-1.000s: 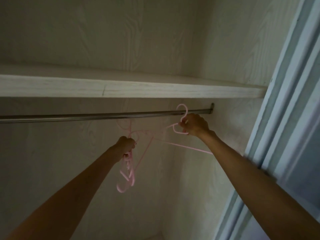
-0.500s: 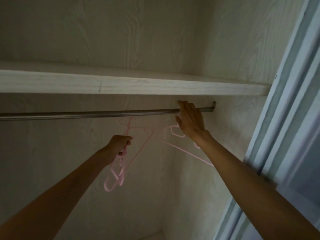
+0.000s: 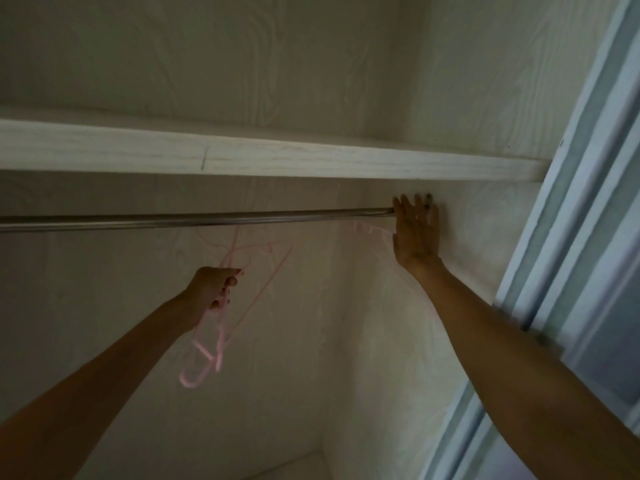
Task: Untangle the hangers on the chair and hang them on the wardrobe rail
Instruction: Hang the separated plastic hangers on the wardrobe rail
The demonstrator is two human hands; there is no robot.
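Observation:
A metal wardrobe rail (image 3: pixel 194 218) runs across under a white shelf. My left hand (image 3: pixel 213 287) grips a bunch of pink hangers (image 3: pixel 221 327) that dangles below the rail. My right hand (image 3: pixel 415 233) is flat with straight fingers at the rail's right end, against the side wall. One pink hanger (image 3: pixel 372 232) hangs blurred just left of that hand, close under the rail; its hook is hidden.
The white shelf (image 3: pixel 277 157) sits just above the rail. The wardrobe's back wall (image 3: pixel 104 306) and right side wall (image 3: pixel 381 341) close the space. A sliding door frame (image 3: pixel 571 237) stands at the right.
My right hand let go of the pink hanger, opened and slid right along the rail to its end. My left hand with the bunch dropped a little.

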